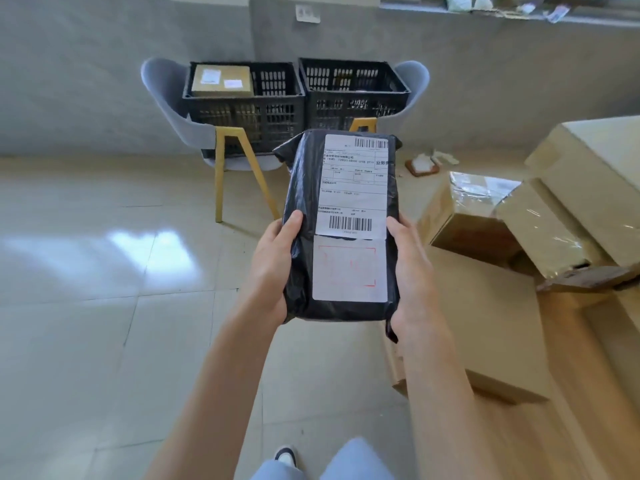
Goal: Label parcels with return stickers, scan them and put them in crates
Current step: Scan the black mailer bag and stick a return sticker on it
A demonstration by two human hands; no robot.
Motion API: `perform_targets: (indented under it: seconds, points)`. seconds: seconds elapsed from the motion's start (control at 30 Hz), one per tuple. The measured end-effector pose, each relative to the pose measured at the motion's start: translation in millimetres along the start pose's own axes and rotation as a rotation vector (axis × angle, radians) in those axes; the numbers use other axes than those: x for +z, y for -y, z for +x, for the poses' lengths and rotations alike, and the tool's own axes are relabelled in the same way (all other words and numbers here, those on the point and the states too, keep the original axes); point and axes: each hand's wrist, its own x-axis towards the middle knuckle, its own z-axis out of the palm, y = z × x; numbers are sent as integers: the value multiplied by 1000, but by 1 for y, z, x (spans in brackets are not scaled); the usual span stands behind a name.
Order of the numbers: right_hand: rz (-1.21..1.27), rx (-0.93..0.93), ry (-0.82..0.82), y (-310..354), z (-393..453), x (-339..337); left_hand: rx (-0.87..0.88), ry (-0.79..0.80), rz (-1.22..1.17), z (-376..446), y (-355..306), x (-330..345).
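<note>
**Black parcel held in both hands, facing the crates**

Nearest, at the bottom edge, a shoe (286, 456) and a trouser leg (356, 459) show above the pale tiled floor (86, 306). Two bare forearms reach up from there. The left hand (272, 268) grips the parcel (301, 188) along its left edge, thumb on the front and fingers wrapped behind. The right hand (412, 271) grips the right edge in the same way, thumb lying along the side.

The parcel, a black plastic mailer, is held upright in mid-air at the centre of the view. Its front bears a white shipping label (353, 183) with barcodes at top and bottom, and just below that, touching it, a white sticker (349, 270) with a faint red frame.

To the right, flat cardboard (491, 334) lies on the floor, with taped boxes (485, 216) stacked farther right.

Farther off, against the grey wall, two black crates sit side by side, touching, on two grey chairs (162, 88) with yellow legs. The left crate (242, 116) holds a labelled brown box (221, 81); what the right crate (353, 95) holds cannot be told.
</note>
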Motion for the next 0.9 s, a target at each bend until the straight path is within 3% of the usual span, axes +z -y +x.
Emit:
perform_targets:
  seconds: [0.3,0.73,0.9]
  points:
    - [-1,53,-16,1,94,62,-46,-44,-16,103,-38,-17]
    - [62,102,100,46,317,170,37,-183,64,320,-143,4]
    - [43,118,103,54,379,206,-6,-188,31,386,-169,0]
